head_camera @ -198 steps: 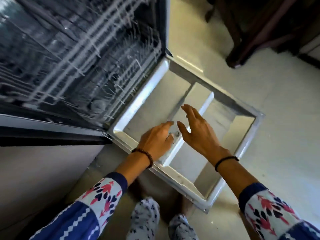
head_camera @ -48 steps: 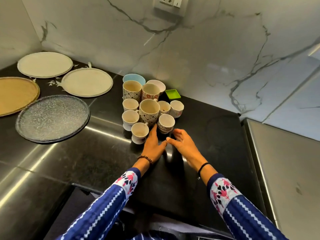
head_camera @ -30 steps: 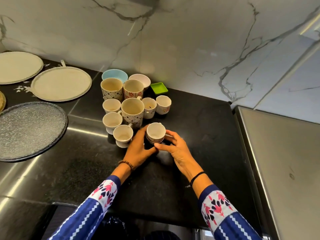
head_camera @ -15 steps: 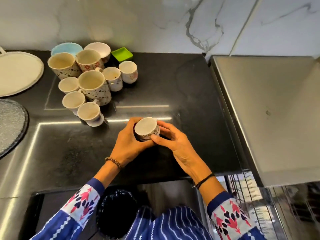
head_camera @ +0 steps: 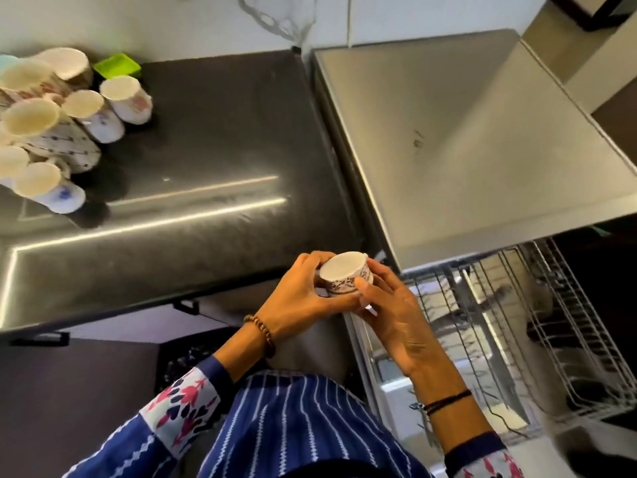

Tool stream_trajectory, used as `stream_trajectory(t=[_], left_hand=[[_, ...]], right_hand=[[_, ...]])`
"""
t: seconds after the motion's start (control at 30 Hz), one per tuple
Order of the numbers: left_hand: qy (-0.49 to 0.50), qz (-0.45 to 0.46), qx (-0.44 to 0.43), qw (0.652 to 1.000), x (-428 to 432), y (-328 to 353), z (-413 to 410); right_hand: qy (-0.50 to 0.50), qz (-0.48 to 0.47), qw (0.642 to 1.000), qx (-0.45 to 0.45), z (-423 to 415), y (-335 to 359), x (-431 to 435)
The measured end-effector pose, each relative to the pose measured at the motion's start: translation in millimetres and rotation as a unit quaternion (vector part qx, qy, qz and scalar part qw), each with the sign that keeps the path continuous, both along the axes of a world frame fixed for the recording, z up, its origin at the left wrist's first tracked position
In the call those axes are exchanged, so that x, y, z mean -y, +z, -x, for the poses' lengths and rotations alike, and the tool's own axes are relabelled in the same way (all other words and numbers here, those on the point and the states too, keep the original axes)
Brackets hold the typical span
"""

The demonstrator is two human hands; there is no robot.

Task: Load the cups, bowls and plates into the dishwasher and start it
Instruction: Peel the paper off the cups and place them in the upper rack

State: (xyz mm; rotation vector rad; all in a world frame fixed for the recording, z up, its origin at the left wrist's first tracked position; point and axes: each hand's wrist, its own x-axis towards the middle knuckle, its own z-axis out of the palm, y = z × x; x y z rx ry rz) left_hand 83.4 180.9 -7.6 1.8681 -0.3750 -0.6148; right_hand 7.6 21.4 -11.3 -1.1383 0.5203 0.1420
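Note:
A small white cup (head_camera: 344, 274) with a dark pattern is held upright between both hands, past the front edge of the black counter (head_camera: 213, 139). My left hand (head_camera: 296, 298) wraps its left side and my right hand (head_camera: 396, 315) grips its right side. Several more cups (head_camera: 48, 132) stand clustered at the counter's far left, with a white bowl (head_camera: 65, 63) and a green dish (head_camera: 117, 65) behind them. The dishwasher's wire rack (head_camera: 517, 322) is pulled out at the lower right, under its steel top (head_camera: 465, 132).
A marble wall (head_camera: 172, 19) runs behind the counter. Dark cabinet fronts (head_camera: 69, 391) lie below the counter's edge at the lower left. The pale floor (head_camera: 620, 450) shows at the bottom right corner.
Both hands picked the cup from the cluster and carried it toward me and to the right, off the counter's edge. The view swung right, bringing the dishwasher rack into sight.

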Motion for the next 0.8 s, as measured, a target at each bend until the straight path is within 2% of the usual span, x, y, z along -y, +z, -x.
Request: stream_trajectory(t=[0.3, 0.47, 0.57, 0.63, 0.7, 0.77, 0.8], left_hand=[[-0.044, 0.013, -0.084, 0.995, 125, -43, 93], [-0.103, -0.027, -0.074, 0.992, 172, -81, 99], [-0.158, -0.099, -0.03, 0.982, 191, -112, 83], [-0.206, -0.185, 0.042, 0.96, 198, -135, 66], [-0.28, -0.266, 0.12, 0.915, 201, -158, 48], [-0.345, -0.308, 0.14, 0.876, 198, -175, 34], [-0.368, -0.317, 0.133, 0.864, 195, -183, 29]], right_hand=[[-0.116, -0.081, 0.989, -0.049, 91, -53, 111], [-0.14, -0.076, 0.983, -0.09, 103, -95, 160], [-0.121, -0.054, 0.985, -0.108, 91, -122, 189], [-0.093, -0.019, 0.989, -0.115, 76, -138, 204], [-0.078, 0.04, 0.99, -0.114, 56, -152, 215], [-0.062, 0.125, 0.984, -0.11, 33, -166, 222], [-0.039, 0.199, 0.973, -0.106, 21, -173, 224]])
